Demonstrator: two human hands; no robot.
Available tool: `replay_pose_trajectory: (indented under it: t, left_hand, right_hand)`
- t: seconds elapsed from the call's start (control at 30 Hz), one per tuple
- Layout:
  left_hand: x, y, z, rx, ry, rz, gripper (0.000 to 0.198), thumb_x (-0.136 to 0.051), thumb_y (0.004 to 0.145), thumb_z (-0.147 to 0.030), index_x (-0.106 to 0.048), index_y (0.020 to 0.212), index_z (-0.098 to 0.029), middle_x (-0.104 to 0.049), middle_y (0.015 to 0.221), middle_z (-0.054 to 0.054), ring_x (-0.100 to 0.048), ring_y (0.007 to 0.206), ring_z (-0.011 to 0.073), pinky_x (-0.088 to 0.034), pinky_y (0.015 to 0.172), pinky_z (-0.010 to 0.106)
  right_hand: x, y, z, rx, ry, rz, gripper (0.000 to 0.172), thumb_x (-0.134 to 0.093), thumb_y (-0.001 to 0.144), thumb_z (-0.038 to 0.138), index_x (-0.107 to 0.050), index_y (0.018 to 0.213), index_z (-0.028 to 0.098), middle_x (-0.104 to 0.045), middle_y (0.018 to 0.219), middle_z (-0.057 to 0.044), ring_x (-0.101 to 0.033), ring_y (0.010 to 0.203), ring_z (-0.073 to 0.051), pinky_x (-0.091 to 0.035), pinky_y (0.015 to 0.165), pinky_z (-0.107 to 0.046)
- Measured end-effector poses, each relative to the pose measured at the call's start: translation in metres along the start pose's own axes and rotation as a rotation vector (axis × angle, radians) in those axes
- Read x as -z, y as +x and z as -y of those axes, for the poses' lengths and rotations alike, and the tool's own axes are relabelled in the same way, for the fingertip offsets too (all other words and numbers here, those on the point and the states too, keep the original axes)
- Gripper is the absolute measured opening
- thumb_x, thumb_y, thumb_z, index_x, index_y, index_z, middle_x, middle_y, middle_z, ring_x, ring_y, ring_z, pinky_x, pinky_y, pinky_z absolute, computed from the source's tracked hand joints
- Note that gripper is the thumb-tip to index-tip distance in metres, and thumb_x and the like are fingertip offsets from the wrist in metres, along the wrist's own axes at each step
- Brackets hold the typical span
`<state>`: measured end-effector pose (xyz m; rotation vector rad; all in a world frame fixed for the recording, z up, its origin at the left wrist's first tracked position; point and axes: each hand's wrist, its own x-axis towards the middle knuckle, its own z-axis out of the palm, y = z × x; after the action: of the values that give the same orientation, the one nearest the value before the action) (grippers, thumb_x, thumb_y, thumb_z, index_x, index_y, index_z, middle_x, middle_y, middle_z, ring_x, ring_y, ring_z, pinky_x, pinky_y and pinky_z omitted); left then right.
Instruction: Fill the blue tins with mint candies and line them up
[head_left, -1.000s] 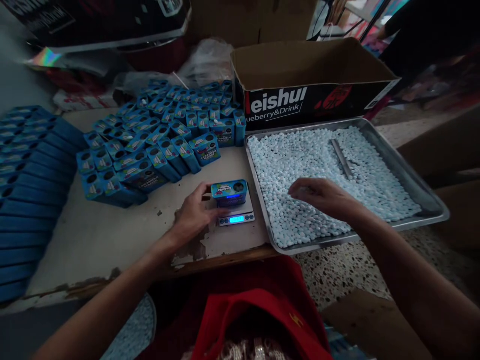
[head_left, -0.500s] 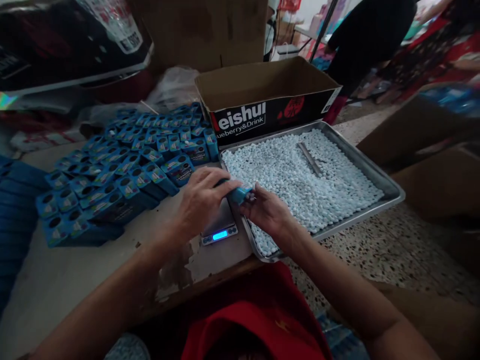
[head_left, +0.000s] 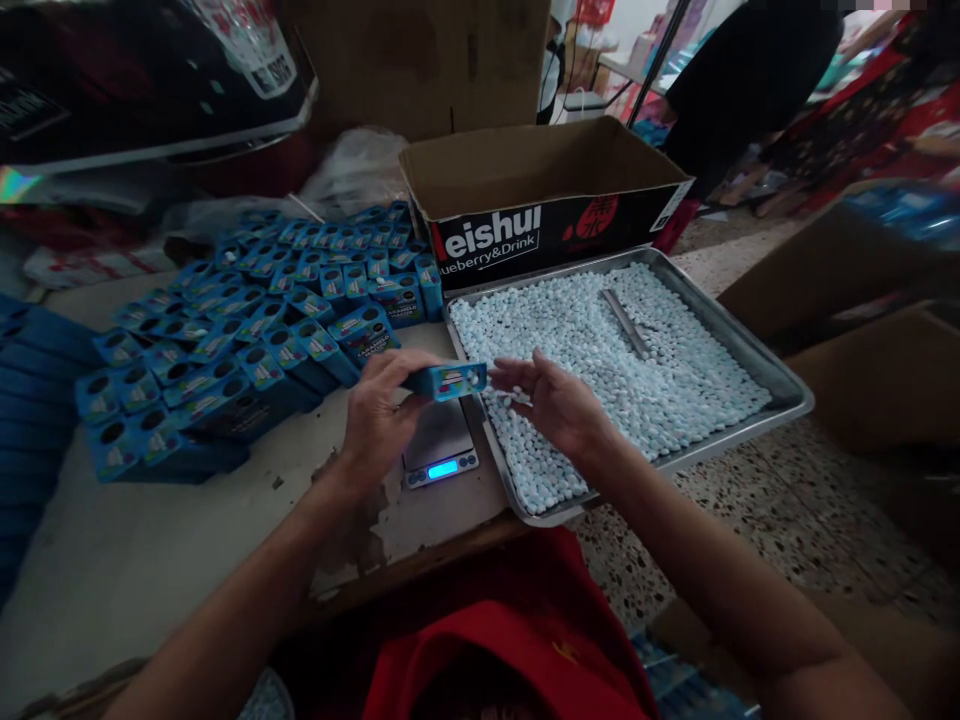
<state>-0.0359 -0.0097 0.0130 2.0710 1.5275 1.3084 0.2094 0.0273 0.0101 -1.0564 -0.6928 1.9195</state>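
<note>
My left hand [head_left: 382,415] grips a small blue candy tin [head_left: 448,381] and holds it in the air above a little digital scale [head_left: 439,448] whose display glows blue. My right hand [head_left: 555,400] is just right of the tin's end, palm up and fingers apart, with a few pale blue candies lying on it. It hovers over the near left part of a metal tray [head_left: 784,385] filled with pale blue candies [head_left: 600,350]. The scale's platform is bare.
Several rows of identical blue tins [head_left: 247,330] stand on the worn table [head_left: 150,560] to the left. An open cardboard box [head_left: 540,190] sits behind the tray. A flat metal bar [head_left: 624,322] lies on the candies. A person in dark clothes [head_left: 750,70] stands at the back right.
My left hand lifted the tin off the scale and now holds it higher. My right hand left the tray's candies, came to the tin, then opened beside it.
</note>
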Motion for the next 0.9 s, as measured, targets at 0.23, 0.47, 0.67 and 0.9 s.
replay_pose_trajectory:
  t: [0.23,0.47,0.67,0.9]
  left_hand:
    - [-0.013,0.048,-0.045,-0.508,0.184,0.332,0.030,-0.055,0.107,-0.021,-0.074,0.123,-0.038,-0.073,0.140,-0.002,-0.060,0.143,0.0234,-0.036,0.127,0.054]
    - [-0.030,0.033,-0.018,-0.279,0.105,0.012,0.020,-0.065,0.102,-0.024,-0.078,0.114,-0.034,-0.078,0.126,0.002,-0.067,0.131,0.0255,-0.043,0.120,0.050]
    - [-0.011,-0.017,-0.008,0.484,-0.311,-0.137,0.048,-0.086,0.083,-0.035,-0.068,0.126,-0.024,-0.077,0.122,0.005,-0.073,0.113,0.0262,-0.058,0.108,0.047]
    - [0.004,-0.065,-0.019,0.752,-0.441,-0.112,0.047,-0.088,0.079,-0.041,-0.066,0.117,-0.025,-0.080,0.114,0.003,-0.076,0.110,0.0272,-0.059,0.108,0.049]
  right_hand:
    - [-0.004,0.009,-0.008,0.171,0.170,-0.095,0.029,-0.061,0.103,0.053,-0.073,0.098,0.027,-0.079,0.103,-0.003,-0.071,0.107,-0.023,-0.061,0.090,-0.037]
    - [-0.004,0.007,-0.003,-0.165,0.542,-0.175,0.022,-0.044,0.111,0.026,-0.064,0.103,0.019,-0.071,0.088,-0.008,-0.070,0.078,-0.018,-0.067,0.070,-0.028]
    - [-0.001,0.006,0.004,-0.239,0.438,-0.076,0.014,-0.053,0.106,0.020,-0.065,0.113,0.016,-0.072,0.092,-0.010,-0.068,0.072,-0.014,-0.063,0.058,-0.019]
    - [0.006,0.002,0.009,-0.099,0.140,0.036,0.016,-0.075,0.085,0.007,-0.070,0.100,0.013,-0.067,0.074,-0.001,-0.048,0.052,-0.005,-0.042,0.044,-0.011]
